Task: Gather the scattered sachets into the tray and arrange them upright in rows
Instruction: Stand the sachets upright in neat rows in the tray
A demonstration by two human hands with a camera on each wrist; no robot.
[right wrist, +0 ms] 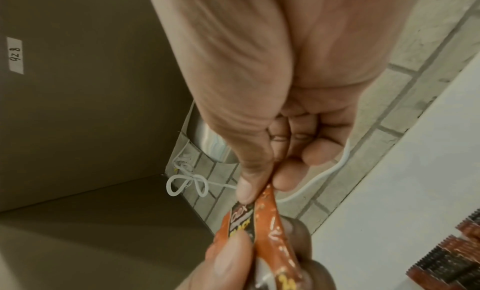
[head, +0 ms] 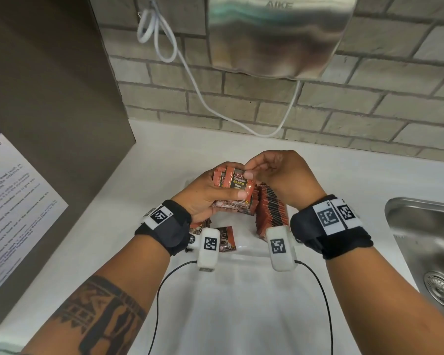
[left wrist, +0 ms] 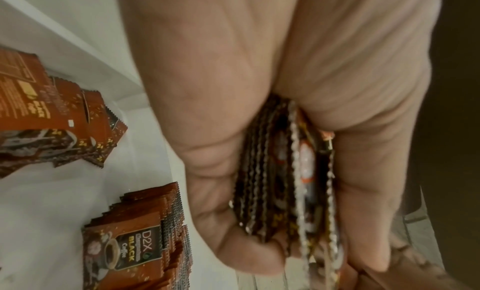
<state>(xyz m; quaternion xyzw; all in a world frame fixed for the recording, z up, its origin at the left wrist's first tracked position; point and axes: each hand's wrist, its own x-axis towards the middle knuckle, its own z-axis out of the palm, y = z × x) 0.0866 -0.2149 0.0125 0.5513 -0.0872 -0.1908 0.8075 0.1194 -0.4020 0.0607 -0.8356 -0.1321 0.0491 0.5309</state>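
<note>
Above the tray (head: pixel 249 254), a bundle of sachets (head: pixel 235 184) is held face-up over the white counter (head: pixel 144 226). The left hand (head: pixel 205 198) wraps the bundle from below, fingers and thumb curled round its edges; in the left wrist view the serrated ends sit packed in the palm. The right hand (head: pixel 280 172) pinches the top corner of the front sachet (right wrist: pixel 262 218) between thumb and forefinger, its grip closed on that one packet. An upright row (head: pixel 271 208) already stands along the tray's right side, and a loose sachet (head: pixel 226 238) lies flat near the front beside the left wrist camera. The step in hand appears to be squaring the bundle before seating it. Done well, the left grip stays firm while the right hand aligns the stray packet flush, so that the ends are level; the bundle then probably goes in close against the standing row, printed faces all one way. Slack foil is likely to fan out if released early.
</note>
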